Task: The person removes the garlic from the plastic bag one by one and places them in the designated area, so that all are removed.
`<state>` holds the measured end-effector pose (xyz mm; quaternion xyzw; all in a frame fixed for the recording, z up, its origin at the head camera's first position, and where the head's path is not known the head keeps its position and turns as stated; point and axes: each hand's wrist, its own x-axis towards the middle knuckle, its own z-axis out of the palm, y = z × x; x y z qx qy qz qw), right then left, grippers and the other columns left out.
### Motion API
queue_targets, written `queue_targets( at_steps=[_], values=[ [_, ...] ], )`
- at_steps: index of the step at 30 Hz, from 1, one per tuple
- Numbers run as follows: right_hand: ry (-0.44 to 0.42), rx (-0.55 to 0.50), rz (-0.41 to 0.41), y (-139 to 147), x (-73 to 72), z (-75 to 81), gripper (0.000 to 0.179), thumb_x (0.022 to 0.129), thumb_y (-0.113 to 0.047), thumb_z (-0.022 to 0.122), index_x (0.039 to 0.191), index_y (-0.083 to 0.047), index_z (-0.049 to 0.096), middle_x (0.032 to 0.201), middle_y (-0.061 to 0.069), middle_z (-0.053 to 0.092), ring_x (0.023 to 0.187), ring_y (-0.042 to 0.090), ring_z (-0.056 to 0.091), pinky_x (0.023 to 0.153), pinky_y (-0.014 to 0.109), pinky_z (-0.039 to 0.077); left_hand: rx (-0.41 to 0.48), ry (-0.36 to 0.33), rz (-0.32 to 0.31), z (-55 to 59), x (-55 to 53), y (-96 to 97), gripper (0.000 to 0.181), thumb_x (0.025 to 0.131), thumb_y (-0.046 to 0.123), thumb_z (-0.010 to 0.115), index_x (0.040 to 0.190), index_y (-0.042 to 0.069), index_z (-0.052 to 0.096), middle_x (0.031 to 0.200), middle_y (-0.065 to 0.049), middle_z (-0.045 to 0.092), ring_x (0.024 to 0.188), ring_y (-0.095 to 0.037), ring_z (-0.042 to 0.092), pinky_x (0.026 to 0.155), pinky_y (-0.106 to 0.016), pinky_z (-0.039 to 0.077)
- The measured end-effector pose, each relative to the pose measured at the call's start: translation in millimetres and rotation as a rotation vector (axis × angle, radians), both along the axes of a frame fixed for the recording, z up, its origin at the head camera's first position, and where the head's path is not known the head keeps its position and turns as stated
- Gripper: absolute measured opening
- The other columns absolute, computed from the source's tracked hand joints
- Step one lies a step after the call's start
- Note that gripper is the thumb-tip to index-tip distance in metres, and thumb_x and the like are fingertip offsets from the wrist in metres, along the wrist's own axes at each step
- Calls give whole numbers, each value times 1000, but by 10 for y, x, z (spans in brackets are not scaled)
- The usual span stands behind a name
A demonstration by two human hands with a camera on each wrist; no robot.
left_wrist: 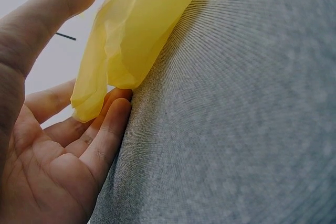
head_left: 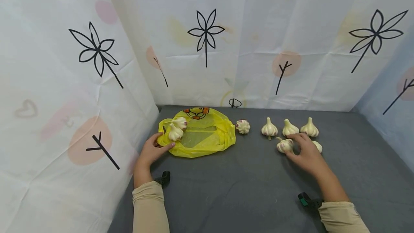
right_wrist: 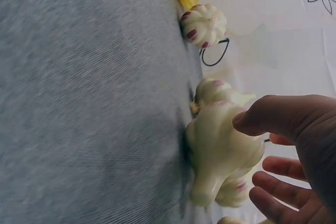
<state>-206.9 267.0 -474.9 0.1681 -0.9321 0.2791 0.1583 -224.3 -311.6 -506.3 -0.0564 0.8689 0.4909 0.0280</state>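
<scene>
A yellow plastic bag [head_left: 221,137] lies spread on the grey table, with two garlic bulbs [head_left: 175,132] at its left end. My left hand [head_left: 151,151] is at that end, thumb and fingers spread about the bag's edge. Seen from the left wrist, the fingers [left_wrist: 107,135] touch the yellow film while the thumb stays apart from them. My right hand [head_left: 305,152] holds a tilted garlic bulb [head_left: 285,146] between thumb and index finger. In the right wrist view the thumb lies against this bulb [right_wrist: 223,137], and the other fingers are loosely extended behind it.
Three upright garlic bulbs [head_left: 269,128] form a row beyond my right hand. Another bulb [head_left: 318,146] is partly hidden behind that hand. One purple-marked bulb [head_left: 243,127] sits just right of the bag. Patterned white cloth [head_left: 252,82] rises behind the table.
</scene>
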Motion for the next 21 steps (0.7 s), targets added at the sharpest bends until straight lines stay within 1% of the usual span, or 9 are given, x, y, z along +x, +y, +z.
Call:
queue_targets(
  at_steps=[4,7,10,14,16,19,21],
  values=[
    [29,-14,35,-76,-12,96,50,85,-1,86,130,6,65,127,26,60,115,48,59,89,66,50,-2,2,-2,29,-3,2,98,92,48,83,166,7,34,166,-24,39,147,-42,49,117,-55,46],
    [24,-11,49,-148,-50,162,51,87,-3,85,132,5,64,130,26,60,118,48,58,90,66,49,0,3,-5,46,-1,1,97,92,48,83,166,6,34,166,-24,38,147,-41,49,117,-55,46],
    [22,-2,66,-239,-114,208,54,86,-3,85,135,5,63,131,27,59,115,47,59,87,64,51,-4,3,-4,57,4,3,98,92,48,82,166,6,34,167,-24,38,147,-41,49,118,-55,46],
    [45,3,102,-397,-206,246,54,87,-3,85,135,6,63,131,26,60,114,46,62,87,62,54,-9,4,-3,56,10,5,98,92,49,82,166,6,34,167,-23,38,146,-41,50,117,-54,46],
    [38,-6,121,-489,-246,266,53,88,-4,84,136,5,63,132,25,59,117,46,61,89,63,54,-8,1,3,47,10,9,98,92,49,82,166,8,34,166,-22,39,146,-41,50,117,-54,47],
    [12,-34,160,-640,-307,297,53,91,-6,83,138,2,62,137,25,57,126,47,58,95,65,52,-10,0,1,27,13,9,98,92,50,82,166,8,34,166,-23,39,146,-41,50,116,-54,47],
    [4,-48,183,-753,-341,319,52,92,-7,83,139,0,62,139,24,56,128,46,56,97,65,52,-6,-5,6,14,14,11,98,91,50,83,166,9,35,166,-22,39,146,-41,50,116,-54,47]
  ],
)
